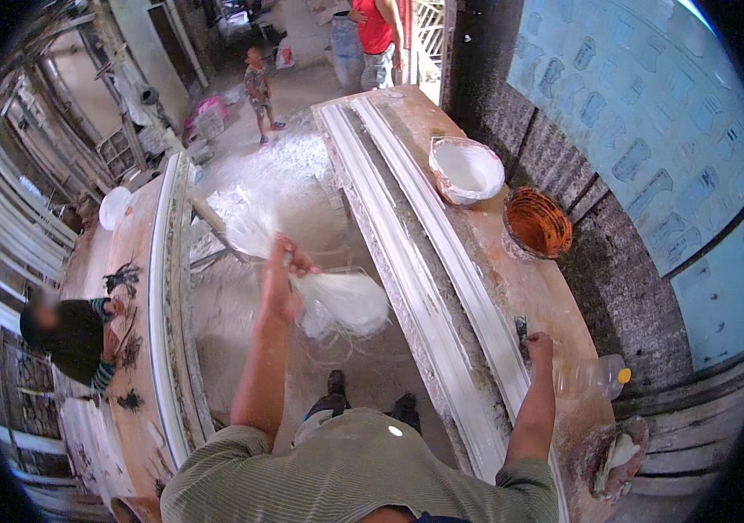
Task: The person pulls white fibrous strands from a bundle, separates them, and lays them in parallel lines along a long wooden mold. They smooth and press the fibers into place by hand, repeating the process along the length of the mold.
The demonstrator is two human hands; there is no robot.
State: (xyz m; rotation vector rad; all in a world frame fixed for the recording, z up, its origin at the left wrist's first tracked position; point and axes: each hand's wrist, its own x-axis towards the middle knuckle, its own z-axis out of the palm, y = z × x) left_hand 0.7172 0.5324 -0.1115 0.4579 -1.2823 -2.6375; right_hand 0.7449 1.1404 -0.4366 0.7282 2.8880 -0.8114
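A long white strip (pixel 160 288) edges the wooden left bench (pixel 141 305). In the air between bench and table, the left hand (pixel 280 283) grips the waist of a wispy white fibre bundle (pixel 346 305), which flares in loose tufts on both sides. Long, ridged white mouldings (pixel 400 261) lie on the dusty wooden table (pixel 563 314). The right hand (pixel 540 347) curls tight around a small dark tool (pixel 522 328) near them, left of a clear plastic bottle (pixel 597 377)

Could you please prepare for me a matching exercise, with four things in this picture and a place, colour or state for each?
Things:
1. White fibre bundle
2. Small dark tool
3. Round bucket
4. Clear bottle

Descriptions:
A. Orange inside
B. Held in the right hand
C. Has a yellow cap
D. Held in the left hand

Pairs: 1-D, 2-B, 3-A, 4-C
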